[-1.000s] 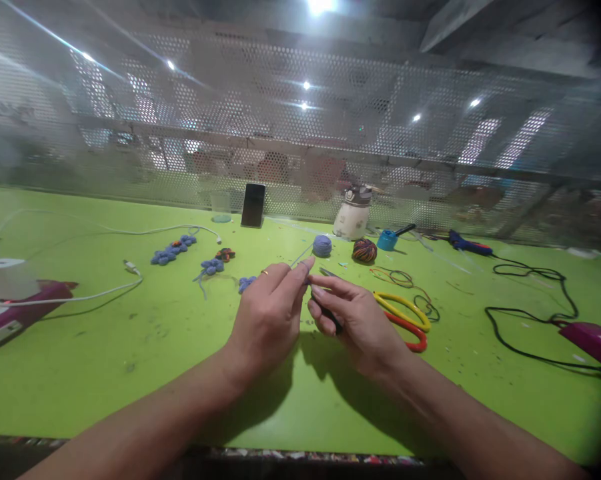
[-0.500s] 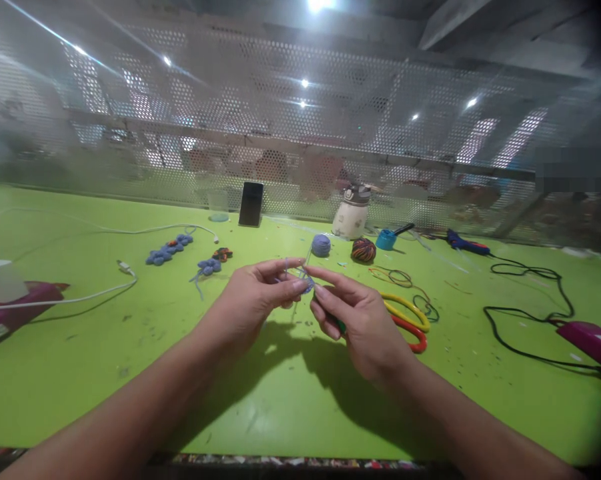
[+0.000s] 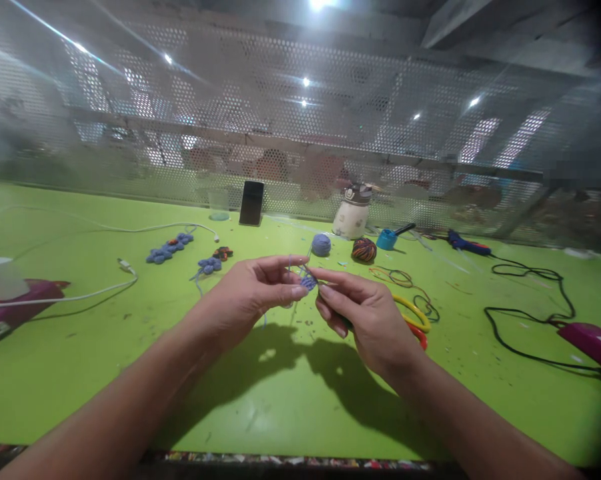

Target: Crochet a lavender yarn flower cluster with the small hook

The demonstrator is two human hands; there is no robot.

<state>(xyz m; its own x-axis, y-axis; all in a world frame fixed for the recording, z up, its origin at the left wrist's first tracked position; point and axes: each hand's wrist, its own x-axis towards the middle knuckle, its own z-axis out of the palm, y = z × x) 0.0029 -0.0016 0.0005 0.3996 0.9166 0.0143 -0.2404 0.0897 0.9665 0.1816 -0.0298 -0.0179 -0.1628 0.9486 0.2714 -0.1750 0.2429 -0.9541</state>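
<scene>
Between thumb and fingers, my left hand (image 3: 267, 283) pinches a small purple-blue crochet piece (image 3: 308, 282). Yarn runs over its raised index finger, and a loose tail hangs below. My right hand (image 3: 355, 303) is closed round a crochet hook (image 3: 319, 283); its dark tip meets the piece, and most of the handle is hidden in the palm. Beyond the hands lies a blue-purple yarn ball (image 3: 321, 245), with a strand leading toward my left hand. Crocheted blue flowers (image 3: 170, 249) and another blue flower piece (image 3: 210, 265) with an orange-black part lie to the left.
A variegated yarn ball (image 3: 364, 250), a white bottle (image 3: 351, 217), a blue tape roll (image 3: 386, 239) and a phone (image 3: 251, 203) stand behind. Scissors with yellow and red handles (image 3: 414, 312) lie partly under my right hand. Cables and a glue gun (image 3: 467, 243) are at the sides.
My right hand has shifted slightly right, drawing the hook away from my left hand. More of the crochet piece shows between the fingers, and a yarn tail now hangs below my left hand.
</scene>
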